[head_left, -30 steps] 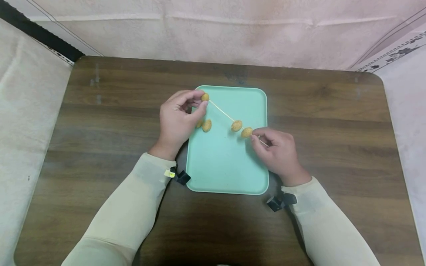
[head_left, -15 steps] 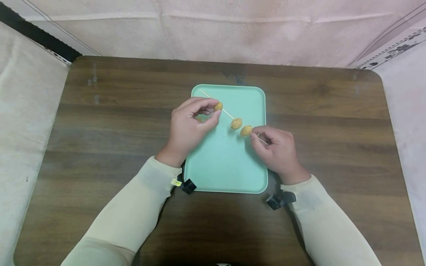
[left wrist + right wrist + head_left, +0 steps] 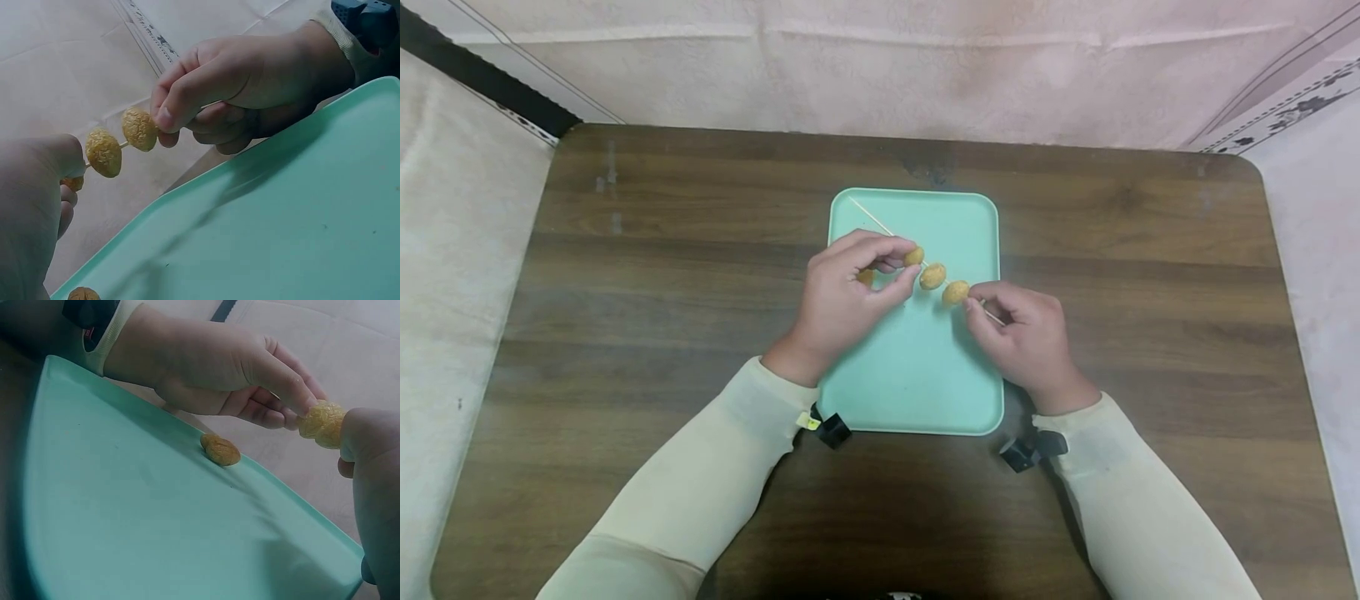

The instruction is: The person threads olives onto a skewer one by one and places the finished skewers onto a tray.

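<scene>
A thin wooden skewer (image 3: 871, 217) slants over the mint-green tray (image 3: 910, 383), its bare upper end pointing to the far left. My left hand (image 3: 853, 296) pinches a wrinkled golden-brown ball (image 3: 913, 256) on the skewer between thumb and forefinger. Two more such balls sit along it: a middle ball (image 3: 104, 153) and an end ball (image 3: 139, 129) right at the right fingertips. My right hand (image 3: 1026, 337) grips the skewer's near end, a short piece showing past the fingers. Loose balls (image 3: 220, 450) lie on the tray, mostly hidden by the left hand in the head view.
The tray lies on a brown wood-grain table (image 3: 1150, 333). Pale cloth (image 3: 880, 67) hangs behind the table's far edge and along both sides. Each wrist wears a small black camera, the left camera (image 3: 832, 431) just over the tray's near-left corner.
My left hand has slid its ball down the skewer toward the right, close up to the middle ball, baring the skewer's far end. The right hand has held almost still.
</scene>
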`<action>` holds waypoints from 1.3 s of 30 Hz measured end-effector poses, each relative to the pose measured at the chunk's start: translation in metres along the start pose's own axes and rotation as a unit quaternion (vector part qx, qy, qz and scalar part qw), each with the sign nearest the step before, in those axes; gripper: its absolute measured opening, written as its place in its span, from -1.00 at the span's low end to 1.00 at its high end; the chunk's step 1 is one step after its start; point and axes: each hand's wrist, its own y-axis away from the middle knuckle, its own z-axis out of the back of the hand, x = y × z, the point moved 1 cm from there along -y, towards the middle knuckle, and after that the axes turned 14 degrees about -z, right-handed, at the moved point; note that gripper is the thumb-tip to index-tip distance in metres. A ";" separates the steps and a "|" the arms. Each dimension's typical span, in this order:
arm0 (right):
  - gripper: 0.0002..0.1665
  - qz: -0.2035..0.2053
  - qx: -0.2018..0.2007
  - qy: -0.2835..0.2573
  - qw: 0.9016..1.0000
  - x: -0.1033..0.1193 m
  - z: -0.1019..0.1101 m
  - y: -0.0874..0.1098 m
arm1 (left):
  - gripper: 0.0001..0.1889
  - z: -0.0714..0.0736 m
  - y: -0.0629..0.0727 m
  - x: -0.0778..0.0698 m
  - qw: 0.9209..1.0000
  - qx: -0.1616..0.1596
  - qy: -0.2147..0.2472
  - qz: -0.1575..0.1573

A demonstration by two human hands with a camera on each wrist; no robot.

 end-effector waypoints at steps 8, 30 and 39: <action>-0.92 0.001 -0.002 -0.003 1.000 0.001 -0.001 -0.001 | -0.82 -0.001 0.000 -0.002 1.000 0.010 -0.010 -0.003; -0.87 -0.068 -0.020 -0.007 0.997 -0.006 0.001 -0.004 | -0.41 0.026 -0.014 0.001 0.968 0.188 -0.144 0.088; -0.89 -0.083 -0.013 -0.019 0.996 -0.007 0.002 -0.007 | -0.39 0.046 -0.013 0.013 0.897 0.355 -0.224 0.138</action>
